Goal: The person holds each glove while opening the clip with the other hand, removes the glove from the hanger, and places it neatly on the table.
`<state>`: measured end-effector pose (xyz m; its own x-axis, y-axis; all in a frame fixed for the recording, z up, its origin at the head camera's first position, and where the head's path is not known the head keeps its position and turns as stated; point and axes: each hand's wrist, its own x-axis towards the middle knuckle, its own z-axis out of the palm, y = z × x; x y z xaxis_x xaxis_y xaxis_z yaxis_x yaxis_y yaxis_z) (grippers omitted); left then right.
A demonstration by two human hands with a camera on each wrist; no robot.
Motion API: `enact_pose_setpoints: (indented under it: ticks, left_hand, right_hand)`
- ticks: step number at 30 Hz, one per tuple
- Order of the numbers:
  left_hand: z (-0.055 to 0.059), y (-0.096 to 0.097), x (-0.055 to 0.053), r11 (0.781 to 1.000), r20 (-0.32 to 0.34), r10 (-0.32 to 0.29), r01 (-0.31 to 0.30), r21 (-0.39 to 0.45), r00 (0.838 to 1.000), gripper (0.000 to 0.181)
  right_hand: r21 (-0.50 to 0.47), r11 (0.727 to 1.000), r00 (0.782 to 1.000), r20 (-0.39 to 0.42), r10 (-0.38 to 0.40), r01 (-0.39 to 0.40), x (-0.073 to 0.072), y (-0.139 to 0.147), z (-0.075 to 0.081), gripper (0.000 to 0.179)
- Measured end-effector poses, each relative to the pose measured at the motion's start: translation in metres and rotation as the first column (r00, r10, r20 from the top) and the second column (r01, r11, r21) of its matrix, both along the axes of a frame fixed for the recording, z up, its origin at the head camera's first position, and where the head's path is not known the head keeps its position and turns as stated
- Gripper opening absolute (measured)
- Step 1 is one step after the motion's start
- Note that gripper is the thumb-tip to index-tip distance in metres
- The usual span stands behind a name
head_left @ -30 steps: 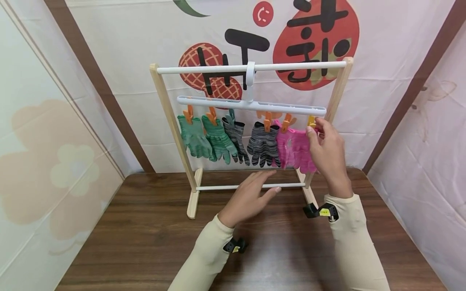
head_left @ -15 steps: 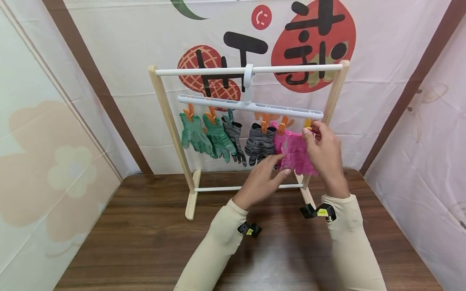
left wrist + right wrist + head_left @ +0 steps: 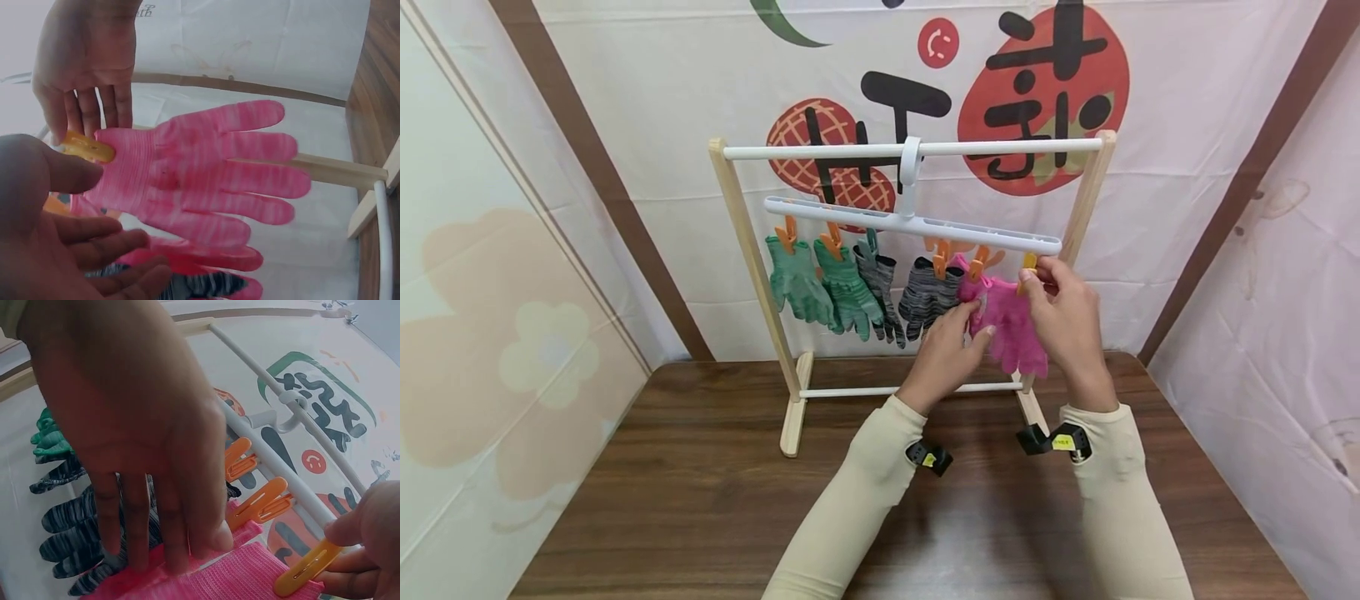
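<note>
In the head view, my right hand [image 3: 1070, 323] pinches a yellow clothespin [image 3: 1029, 263] at the right end of the white hanger [image 3: 850, 215]. That clothespin sits on the cuff of a pink glove [image 3: 1017, 329], as the left wrist view also shows. My left hand [image 3: 946, 354] reaches in front of the gloves, its fingers extended and holding nothing. In the right wrist view it partly covers a second pink glove and a grey-black glove [image 3: 69, 534]; whether it touches them I cannot tell. An orange clothespin [image 3: 977, 263] is on the other pink glove.
Green gloves [image 3: 801, 283] and grey-black gloves [image 3: 880, 287] hang from more clothespins along the hanger. It hooks over the top bar of a wooden rack [image 3: 741, 225], standing on a brown table [image 3: 700, 483]. A printed cloth [image 3: 647, 100] is behind.
My left hand has moved up and to the right, to the pink gloves. My right hand stays at the yellow clothespin, and the hanger's right end has dipped lower.
</note>
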<state>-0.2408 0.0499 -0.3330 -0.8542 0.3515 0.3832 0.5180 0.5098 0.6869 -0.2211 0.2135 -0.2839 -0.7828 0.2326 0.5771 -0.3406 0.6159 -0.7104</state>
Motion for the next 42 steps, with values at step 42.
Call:
enact_pose_setpoints:
  ticks: [42]
  left_hand:
    - [0.001, 0.019, 0.0, 0.882, -0.005, 0.112, -0.097, 0.461, 0.994, 0.019]
  right_hand:
    - [-0.066, 0.995, 0.997, -0.025, 0.074, -0.075, 0.005, -0.002, 0.0, 0.033]
